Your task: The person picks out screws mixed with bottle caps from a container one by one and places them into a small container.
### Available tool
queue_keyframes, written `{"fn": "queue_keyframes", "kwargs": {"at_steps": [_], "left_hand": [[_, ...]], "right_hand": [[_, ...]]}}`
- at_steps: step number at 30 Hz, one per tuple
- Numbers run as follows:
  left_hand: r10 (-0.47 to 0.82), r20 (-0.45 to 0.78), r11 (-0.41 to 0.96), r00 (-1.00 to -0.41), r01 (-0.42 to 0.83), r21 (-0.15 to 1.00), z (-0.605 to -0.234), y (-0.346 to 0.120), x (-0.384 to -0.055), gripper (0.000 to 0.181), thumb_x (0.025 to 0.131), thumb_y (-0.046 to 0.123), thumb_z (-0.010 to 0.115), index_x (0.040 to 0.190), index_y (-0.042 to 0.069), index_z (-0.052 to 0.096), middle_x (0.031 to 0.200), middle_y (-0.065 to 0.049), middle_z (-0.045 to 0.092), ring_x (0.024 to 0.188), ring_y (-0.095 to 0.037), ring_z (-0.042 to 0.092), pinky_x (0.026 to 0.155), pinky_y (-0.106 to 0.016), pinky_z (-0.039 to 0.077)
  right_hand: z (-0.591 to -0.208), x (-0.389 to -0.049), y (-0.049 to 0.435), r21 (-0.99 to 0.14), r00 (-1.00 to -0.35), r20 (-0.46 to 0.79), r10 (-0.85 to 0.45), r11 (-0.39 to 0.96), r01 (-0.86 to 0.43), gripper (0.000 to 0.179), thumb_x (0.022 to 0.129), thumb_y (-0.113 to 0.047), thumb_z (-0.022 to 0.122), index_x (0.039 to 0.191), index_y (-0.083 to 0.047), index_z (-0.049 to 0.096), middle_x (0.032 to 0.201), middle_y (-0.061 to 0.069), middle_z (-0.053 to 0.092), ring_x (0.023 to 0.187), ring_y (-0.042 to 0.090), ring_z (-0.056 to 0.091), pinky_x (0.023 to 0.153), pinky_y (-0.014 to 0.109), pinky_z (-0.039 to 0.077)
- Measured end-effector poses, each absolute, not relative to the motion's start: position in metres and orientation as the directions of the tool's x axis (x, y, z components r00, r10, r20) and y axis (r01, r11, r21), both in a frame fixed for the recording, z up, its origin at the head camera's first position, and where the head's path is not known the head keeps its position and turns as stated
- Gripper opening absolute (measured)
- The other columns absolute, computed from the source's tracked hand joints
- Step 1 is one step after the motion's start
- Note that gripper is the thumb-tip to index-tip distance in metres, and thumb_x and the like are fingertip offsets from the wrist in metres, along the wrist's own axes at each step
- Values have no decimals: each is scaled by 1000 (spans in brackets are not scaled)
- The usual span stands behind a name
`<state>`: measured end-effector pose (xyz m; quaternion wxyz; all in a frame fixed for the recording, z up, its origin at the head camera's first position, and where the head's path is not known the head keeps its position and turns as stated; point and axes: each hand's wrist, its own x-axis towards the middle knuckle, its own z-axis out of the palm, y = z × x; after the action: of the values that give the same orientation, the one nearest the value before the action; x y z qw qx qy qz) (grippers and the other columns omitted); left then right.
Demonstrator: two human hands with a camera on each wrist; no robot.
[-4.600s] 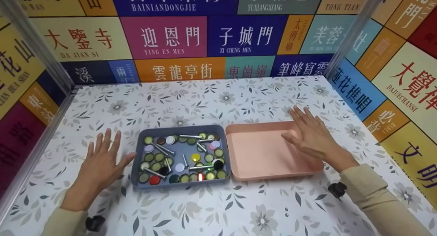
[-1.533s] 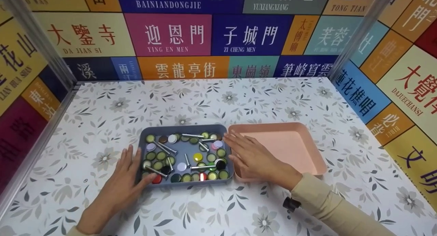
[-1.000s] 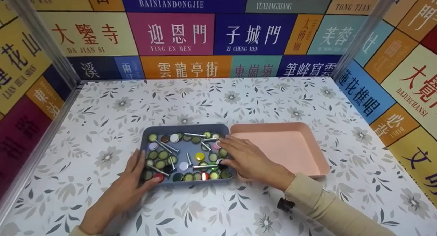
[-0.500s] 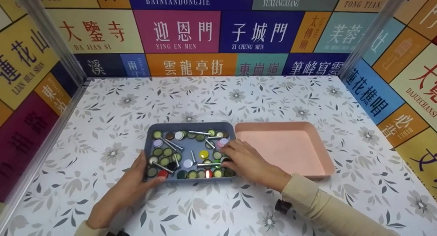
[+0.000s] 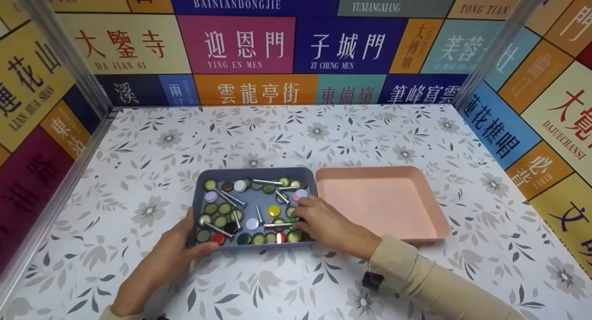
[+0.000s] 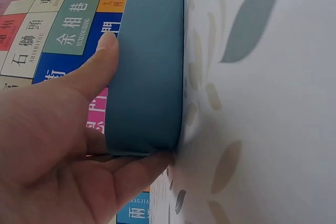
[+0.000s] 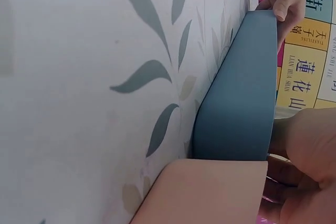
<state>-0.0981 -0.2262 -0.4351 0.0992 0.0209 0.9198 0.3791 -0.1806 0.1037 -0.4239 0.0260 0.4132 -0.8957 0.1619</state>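
Observation:
A blue-grey tray (image 5: 256, 173) holds many bottle caps, among them a yellow cap (image 5: 274, 211), and several silver bolts. My left hand (image 5: 159, 260) grips the tray's near left corner; in the left wrist view its thumb (image 6: 102, 59) lies at the rim and the fingers bend round the outside. My right hand (image 5: 330, 225) reaches over the right wall with bent fingers, down among the caps. Its thumb side is right at the end of a lying bolt (image 5: 277, 225). Its fingertips are hidden, so I cannot tell whether they pinch anything.
A pink tray (image 5: 379, 204) stands right against the blue-grey one, under the right forearm's far side. Both sit on a flower-patterned tabletop (image 5: 259, 135). Panels with printed signs (image 5: 236, 45) enclose the back and sides.
My right hand came from over the pink tray leftward into the blue-grey tray, and its fingers bent downward. My left hand moved in from the left and took hold of the corner.

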Motion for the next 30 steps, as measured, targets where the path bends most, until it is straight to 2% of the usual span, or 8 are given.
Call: {"fn": "queue_keyframes", "kwargs": {"at_steps": [11,19,30], "left_hand": [[98,-174,705,-980,-55,707,-437,-227,-98,110,88,46,73,158,-5,6,158,-33,27,147,-49,27,122,-61,21],[89,-157,703,-984,-50,709,-439,-227,-97,108,87,43,75,159,-3,9,155,-31,36,146,-47,33,121,-61,25],[94,-153,689,-984,-47,723,-438,-227,-99,108,88,43,75,159,-2,7,156,-31,34,147,-46,32,122,-60,23]], "right_hand": [[-434,-184,99,-254,-627,231,-744,576,-777,5,86,-11,77,83,-7,75,83,5,67,79,19,58,73,31,53],[-434,-185,95,-225,-603,235,-762,561,-797,8,85,-12,78,79,-8,74,80,5,66,77,20,58,71,30,51],[-434,-187,93,-173,-611,216,-762,586,-792,9,86,-14,77,79,-9,75,81,5,64,76,21,57,69,33,50]]}}
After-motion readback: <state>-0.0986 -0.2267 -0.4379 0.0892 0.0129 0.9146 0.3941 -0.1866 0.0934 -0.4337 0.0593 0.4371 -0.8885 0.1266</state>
